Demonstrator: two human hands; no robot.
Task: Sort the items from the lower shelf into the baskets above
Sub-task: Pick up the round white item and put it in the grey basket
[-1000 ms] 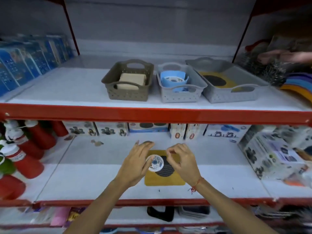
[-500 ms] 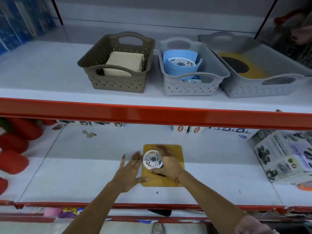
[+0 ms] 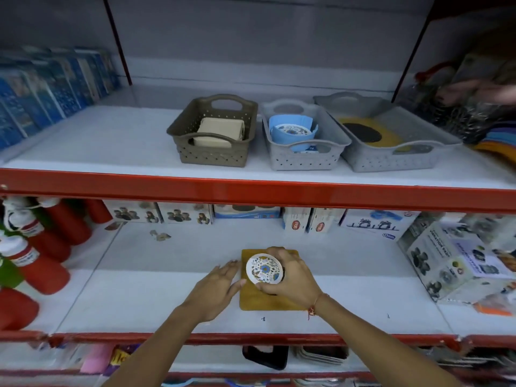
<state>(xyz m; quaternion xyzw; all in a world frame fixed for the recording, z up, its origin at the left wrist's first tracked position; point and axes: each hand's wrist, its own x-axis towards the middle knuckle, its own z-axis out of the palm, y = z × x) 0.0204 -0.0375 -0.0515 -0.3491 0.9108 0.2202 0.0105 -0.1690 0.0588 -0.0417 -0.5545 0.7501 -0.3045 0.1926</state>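
Note:
On the lower shelf (image 3: 167, 289) lies a yellow square mat (image 3: 259, 301). My right hand (image 3: 293, 280) grips a small round white dish with a blue floral pattern (image 3: 263, 268), tilted up just above the mat. My left hand (image 3: 217, 289) lies flat with fingers spread, touching the mat's left edge. On the upper shelf stand a brown basket (image 3: 178, 129) holding a beige block, a small grey basket (image 3: 307, 160) holding a blue holder with a similar dish, and a large grey basket (image 3: 391, 160) holding a yellow mat with a dark circle.
Red bottles (image 3: 42, 247) crowd the lower shelf's left side. Boxes (image 3: 245, 215) line its back, and a larger box (image 3: 452, 261) sits at right. Blue packages (image 3: 50, 88) fill the upper left. A red shelf beam (image 3: 251, 191) runs between the two levels.
My right hand has taken the dish alone and lifted it off the mat. My left hand has let go and flattened beside the mat. The view has swung around.

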